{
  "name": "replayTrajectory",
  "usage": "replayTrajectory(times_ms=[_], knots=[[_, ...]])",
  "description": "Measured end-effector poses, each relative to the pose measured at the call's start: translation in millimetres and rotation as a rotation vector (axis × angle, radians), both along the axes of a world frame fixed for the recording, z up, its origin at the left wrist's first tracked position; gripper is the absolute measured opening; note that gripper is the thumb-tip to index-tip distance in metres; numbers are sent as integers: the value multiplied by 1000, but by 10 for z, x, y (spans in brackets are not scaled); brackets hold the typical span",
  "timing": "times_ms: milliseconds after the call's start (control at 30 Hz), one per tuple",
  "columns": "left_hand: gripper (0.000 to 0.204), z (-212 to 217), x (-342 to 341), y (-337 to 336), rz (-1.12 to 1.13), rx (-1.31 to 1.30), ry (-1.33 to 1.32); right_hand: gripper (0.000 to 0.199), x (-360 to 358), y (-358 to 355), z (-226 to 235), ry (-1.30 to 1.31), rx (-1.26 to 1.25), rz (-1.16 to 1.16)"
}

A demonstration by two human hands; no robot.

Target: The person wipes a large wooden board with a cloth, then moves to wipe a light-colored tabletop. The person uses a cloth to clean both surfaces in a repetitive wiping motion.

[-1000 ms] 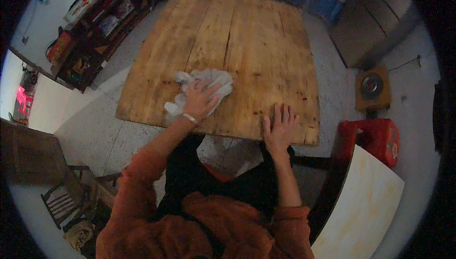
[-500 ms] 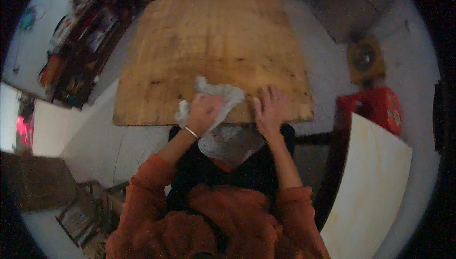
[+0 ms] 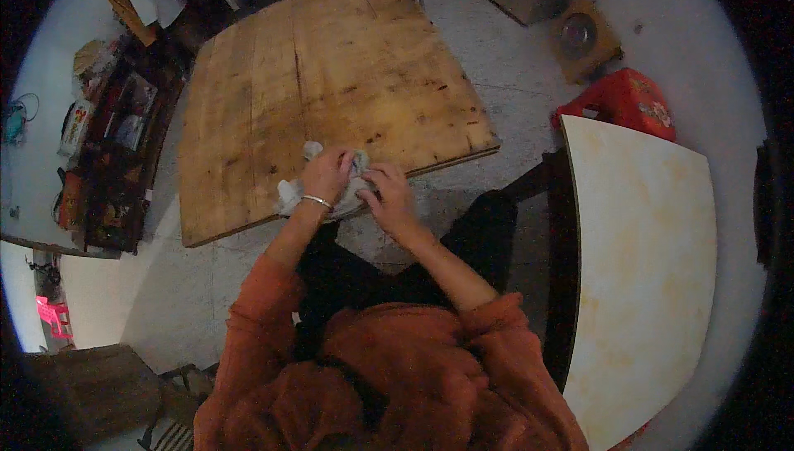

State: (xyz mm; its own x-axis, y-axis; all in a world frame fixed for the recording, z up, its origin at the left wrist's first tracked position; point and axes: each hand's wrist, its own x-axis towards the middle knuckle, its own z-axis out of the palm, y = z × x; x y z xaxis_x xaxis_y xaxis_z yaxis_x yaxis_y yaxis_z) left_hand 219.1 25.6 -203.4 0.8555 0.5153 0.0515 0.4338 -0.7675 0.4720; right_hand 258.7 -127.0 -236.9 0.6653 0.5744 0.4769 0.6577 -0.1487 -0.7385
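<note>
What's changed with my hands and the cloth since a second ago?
Your right hand moved left across the wide brown wooden tabletop to the crumpled white cloth, which now sits gathered closer to the near edge. Your view turned too. Your left hand stayed on the cloth.

Dim light fills the room. A pale, speckled floor (image 3: pixel 488 91) surrounds the wooden worktop (image 3: pixel 331 70). Off its left edge, a dark, cluttered shelf unit (image 3: pixel 161 70) stands by a wall; farther left, a bright opening shows a pink chair (image 3: pixel 55 316). Beyond the near right corner are a red stool (image 3: pixel 624 102) and a mottled cream tabletop (image 3: pixel 645 261), alongside a greyish wall (image 3: pixel 695 79).
</note>
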Motion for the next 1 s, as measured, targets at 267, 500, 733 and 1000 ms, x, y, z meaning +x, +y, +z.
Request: replayTrajectory(times_ms=[267,500,733,1000], knots=[[27,260,150,-313,-115,-1023,-369,35,-164,-516,191,1051,511,17],[26,358,775,-790,-253,-1257,-269,31,-88,-1398,1245,791,739,-162],[25,618,869,-1783,-590,-1257,-48,41,-639,-2960,2472,171,739,-904],[23,179,938,-1982,-747,-1247,35,27,-504,-3568,2663,-21,-336,-963]])
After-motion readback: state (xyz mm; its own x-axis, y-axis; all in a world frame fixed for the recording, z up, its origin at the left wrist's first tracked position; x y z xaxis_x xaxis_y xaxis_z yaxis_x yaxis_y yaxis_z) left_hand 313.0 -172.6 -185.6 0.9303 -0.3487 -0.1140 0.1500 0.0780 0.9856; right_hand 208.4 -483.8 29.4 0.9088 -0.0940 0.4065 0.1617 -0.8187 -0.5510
